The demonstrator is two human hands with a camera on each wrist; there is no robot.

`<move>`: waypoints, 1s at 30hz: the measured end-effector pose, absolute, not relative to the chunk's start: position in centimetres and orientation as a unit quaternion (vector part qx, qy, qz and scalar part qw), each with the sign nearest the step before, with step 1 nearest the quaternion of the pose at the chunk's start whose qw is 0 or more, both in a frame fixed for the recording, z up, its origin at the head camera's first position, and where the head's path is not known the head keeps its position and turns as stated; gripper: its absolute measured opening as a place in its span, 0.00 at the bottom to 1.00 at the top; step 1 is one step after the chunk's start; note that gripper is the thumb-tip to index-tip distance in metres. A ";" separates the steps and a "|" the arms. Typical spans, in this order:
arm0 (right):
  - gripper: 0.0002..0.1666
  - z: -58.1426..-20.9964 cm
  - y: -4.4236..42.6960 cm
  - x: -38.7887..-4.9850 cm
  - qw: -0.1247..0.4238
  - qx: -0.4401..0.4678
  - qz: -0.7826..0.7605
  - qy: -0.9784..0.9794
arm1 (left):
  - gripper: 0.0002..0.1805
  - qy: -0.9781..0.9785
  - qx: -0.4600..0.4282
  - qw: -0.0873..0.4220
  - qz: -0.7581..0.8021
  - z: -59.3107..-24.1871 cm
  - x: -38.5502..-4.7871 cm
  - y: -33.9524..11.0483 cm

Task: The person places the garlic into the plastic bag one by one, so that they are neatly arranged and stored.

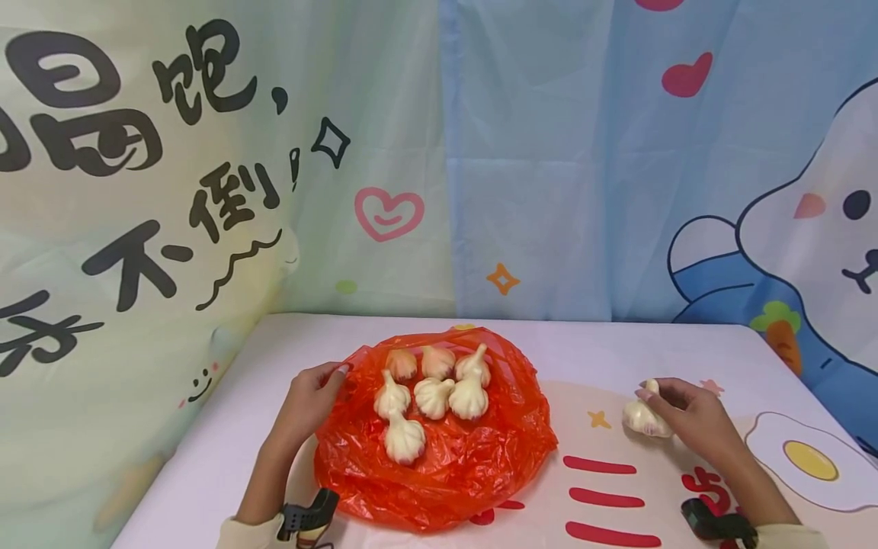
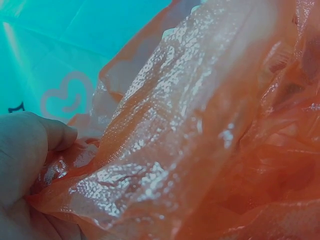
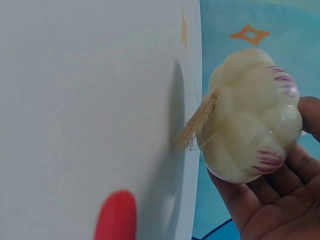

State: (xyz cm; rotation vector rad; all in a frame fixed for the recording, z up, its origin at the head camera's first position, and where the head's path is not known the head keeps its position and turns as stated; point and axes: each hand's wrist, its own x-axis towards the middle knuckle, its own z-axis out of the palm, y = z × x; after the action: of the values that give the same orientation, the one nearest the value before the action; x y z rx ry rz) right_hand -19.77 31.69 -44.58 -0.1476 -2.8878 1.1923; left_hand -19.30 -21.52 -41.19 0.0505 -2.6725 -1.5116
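A red plastic bag (image 1: 494,465) lies spread open on the table, with several garlic bulbs (image 1: 405,441) grouped inside it. My left hand (image 1: 312,404) pinches the bag's left edge between thumb and fingers; in the left wrist view the crinkled film (image 2: 150,130) stretches away from that hand (image 2: 25,165). Off to the right of the bag, my right hand (image 1: 696,419) grips a single garlic bulb (image 1: 645,419) by its stem end. The right wrist view shows this bulb (image 3: 255,120) close up, purple streaked, its root tuft pointing toward the white tabletop, with fingers (image 3: 270,205) around its far side.
The white table (image 1: 583,343) carries printed red stripes (image 1: 604,497) and a fried-egg print (image 1: 809,461) at the right. A printed curtain (image 1: 528,152) hangs behind the table and along its left side. Dark wrist cameras (image 1: 716,526) sit on both wrists.
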 end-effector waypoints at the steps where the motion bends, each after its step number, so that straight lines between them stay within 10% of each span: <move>1: 0.43 -44.5 31.5 -19.7 0.007 -0.048 0.381 -0.923 | 0.18 -0.870 0.017 0.035 -0.491 -41.2 -19.3 -21.5; 30: 0.30 -42.4 27.9 -19.2 0.054 0.032 0.415 -0.908 | 0.18 -0.865 0.015 0.033 -0.500 -41.2 -19.2 -21.3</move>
State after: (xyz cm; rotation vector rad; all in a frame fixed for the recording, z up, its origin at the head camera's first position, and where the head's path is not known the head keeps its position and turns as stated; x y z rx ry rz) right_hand -19.18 27.88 -42.37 0.0986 -2.7575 1.2612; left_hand -19.23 -21.34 -41.24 0.0460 -2.6634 -1.5385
